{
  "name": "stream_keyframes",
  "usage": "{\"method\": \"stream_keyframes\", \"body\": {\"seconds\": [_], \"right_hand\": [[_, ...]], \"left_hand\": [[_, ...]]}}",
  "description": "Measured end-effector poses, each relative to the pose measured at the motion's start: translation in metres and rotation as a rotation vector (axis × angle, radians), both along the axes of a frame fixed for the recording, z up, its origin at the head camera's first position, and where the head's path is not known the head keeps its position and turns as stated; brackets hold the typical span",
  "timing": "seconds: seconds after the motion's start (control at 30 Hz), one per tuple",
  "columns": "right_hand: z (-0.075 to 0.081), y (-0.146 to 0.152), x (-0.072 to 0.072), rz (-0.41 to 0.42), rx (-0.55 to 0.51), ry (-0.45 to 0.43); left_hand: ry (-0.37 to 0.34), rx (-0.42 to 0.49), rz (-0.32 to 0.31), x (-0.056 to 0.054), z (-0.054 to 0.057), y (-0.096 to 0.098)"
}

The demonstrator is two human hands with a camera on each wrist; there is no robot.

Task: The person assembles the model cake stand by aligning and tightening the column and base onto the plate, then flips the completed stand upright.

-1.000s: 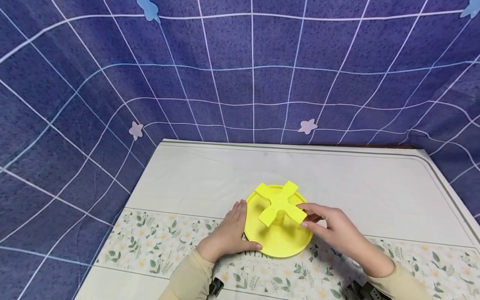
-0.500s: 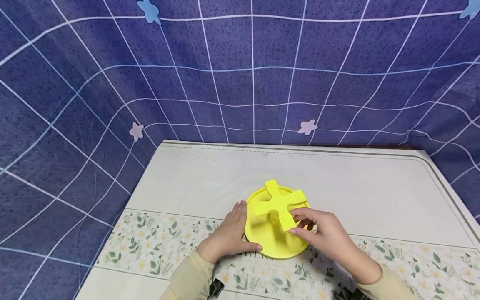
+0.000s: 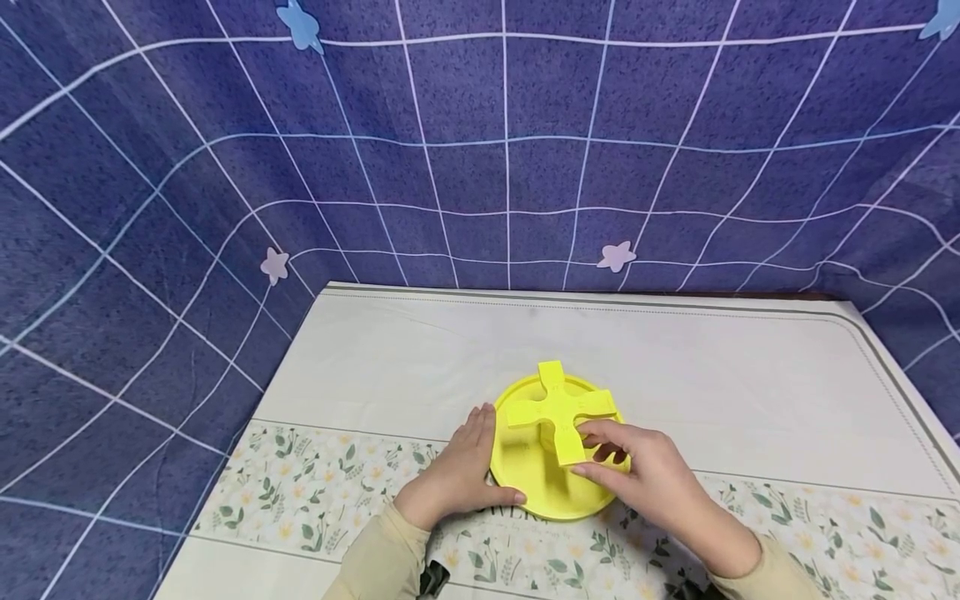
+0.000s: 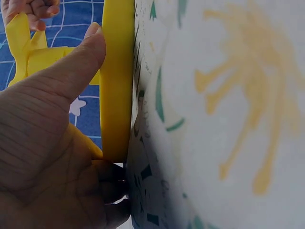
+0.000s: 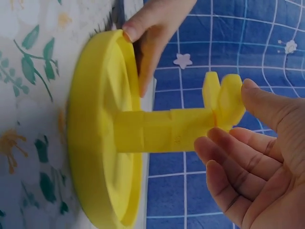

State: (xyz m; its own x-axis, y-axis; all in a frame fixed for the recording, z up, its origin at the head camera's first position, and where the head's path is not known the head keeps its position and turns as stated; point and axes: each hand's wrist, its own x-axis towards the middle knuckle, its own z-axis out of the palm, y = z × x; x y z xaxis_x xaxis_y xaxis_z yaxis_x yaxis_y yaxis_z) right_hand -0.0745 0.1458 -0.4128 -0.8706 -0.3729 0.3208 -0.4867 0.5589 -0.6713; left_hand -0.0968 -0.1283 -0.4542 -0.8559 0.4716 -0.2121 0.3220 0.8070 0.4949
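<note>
A yellow round base with a raised rim (image 3: 528, 479) lies on the table, and a thick yellow column (image 5: 162, 131) rises from its middle. On top of the column sits a yellow cross-shaped piece (image 3: 558, 412) with blunt arms. My left hand (image 3: 463, 467) rests against the base's left side, fingers fairly straight along the rim and thumb spread along the near edge. With thumb and fingers, my right hand (image 3: 652, 471) pinches the cross arm that points toward me. In the right wrist view, the thumb touches that arm while the other fingers curl beside the column.
A white tablecloth (image 3: 420, 350) with a floral band (image 3: 315, 475) covers the table. Behind and to the left hangs a blue curtain (image 3: 450, 167) with pale grid lines and stars. Dark straps show under both wrists.
The cross-shaped piece has turned clockwise on its column, its near-right arm swinging toward me and leftward. My right hand has moved left with it. The base and my left hand stay in place.
</note>
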Motion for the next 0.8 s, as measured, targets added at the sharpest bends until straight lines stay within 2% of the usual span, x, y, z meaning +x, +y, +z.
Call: {"method": "stream_keyframes", "body": {"seconds": [0.1,0.27,0.37,0.43,0.5,0.6,0.7,0.8], "right_hand": [[0.003,0.004,-0.001,-0.013,-0.034,0.070],[0.011,0.015,-0.006,-0.131,-0.094,0.189],[0.013,0.022,-0.011,-0.196,-0.095,0.224],[0.010,0.025,-0.017,-0.210,-0.082,0.230],[0.006,0.027,-0.022,-0.191,-0.065,0.211],[-0.002,0.029,-0.028,-0.118,-0.061,0.137],[-0.007,0.030,-0.031,-0.037,-0.096,0.039],[-0.010,0.031,-0.032,0.007,-0.137,-0.033]], "left_hand": [[-0.002,0.002,0.000,0.000,-0.001,0.000],[-0.005,0.003,-0.003,0.000,-0.002,-0.001],[-0.009,0.002,-0.003,0.000,-0.002,-0.001],[-0.009,0.001,0.000,0.000,-0.002,-0.001],[-0.008,0.000,0.002,-0.001,-0.001,-0.001],[-0.007,0.002,0.002,-0.001,-0.001,-0.001],[-0.007,0.003,-0.001,-0.001,-0.002,-0.001],[-0.007,0.001,-0.004,0.000,-0.002,-0.001]]}}
